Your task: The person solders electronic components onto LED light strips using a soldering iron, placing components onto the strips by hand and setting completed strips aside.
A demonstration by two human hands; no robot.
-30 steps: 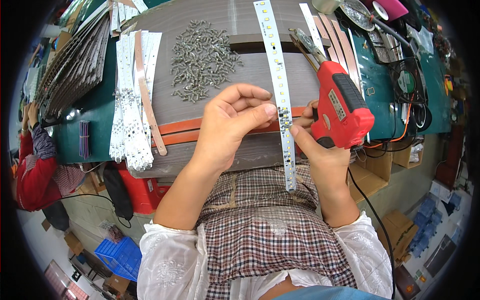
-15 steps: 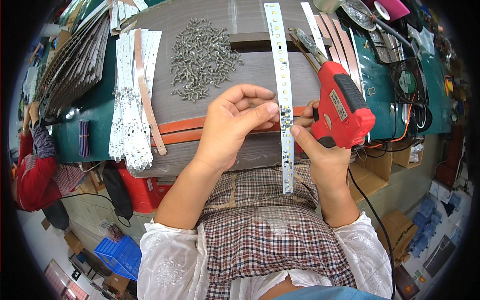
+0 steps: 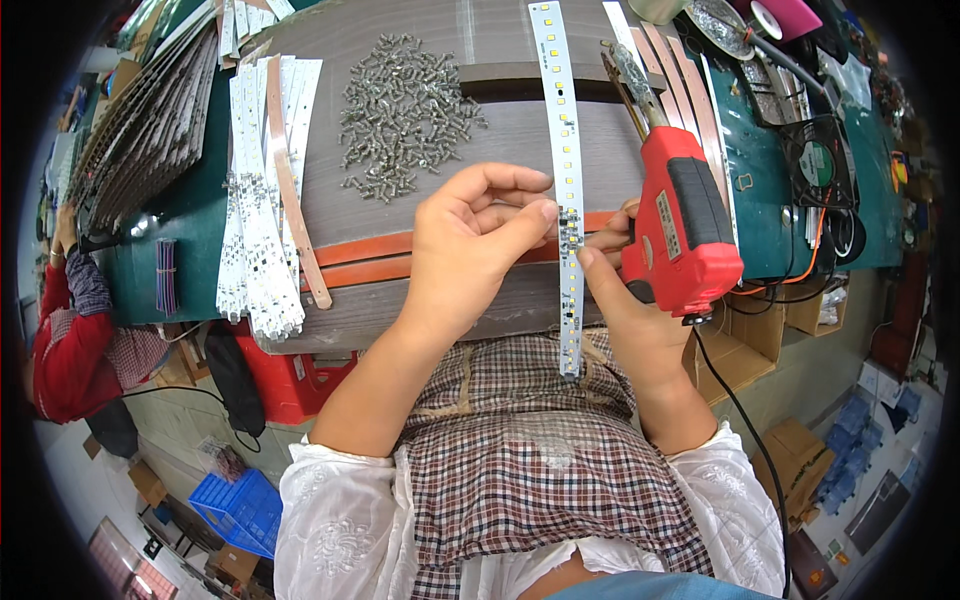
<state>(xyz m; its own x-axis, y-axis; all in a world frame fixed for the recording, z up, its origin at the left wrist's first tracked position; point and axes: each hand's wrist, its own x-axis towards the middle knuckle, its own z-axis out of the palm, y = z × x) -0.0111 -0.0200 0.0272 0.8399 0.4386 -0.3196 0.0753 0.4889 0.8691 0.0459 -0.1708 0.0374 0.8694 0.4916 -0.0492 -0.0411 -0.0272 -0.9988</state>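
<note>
A long white LED strip board (image 3: 565, 150) lies lengthwise over the grey work board (image 3: 420, 300) and hangs past its near edge. My left hand (image 3: 475, 245) pinches the strip near its middle with thumb and fingers. My right hand (image 3: 625, 290) grips a red soldering gun (image 3: 680, 220), whose metal tip points away from me beside the strip, and its forefinger touches the strip's edge. A heap of small metal screws (image 3: 400, 100) lies on the board just beyond my left hand.
A stack of white LED strips (image 3: 255, 200) with a tan bar across it lies at left. Dark panels (image 3: 150, 110) are piled far left. A small fan (image 3: 820, 160) and cables sit on the green mat at right. Another person in red (image 3: 60, 340) works at far left.
The LED strip has slid away from me along the board, with less of it hanging over the near edge. My left hand stays pinched on it; the soldering gun barely moved.
</note>
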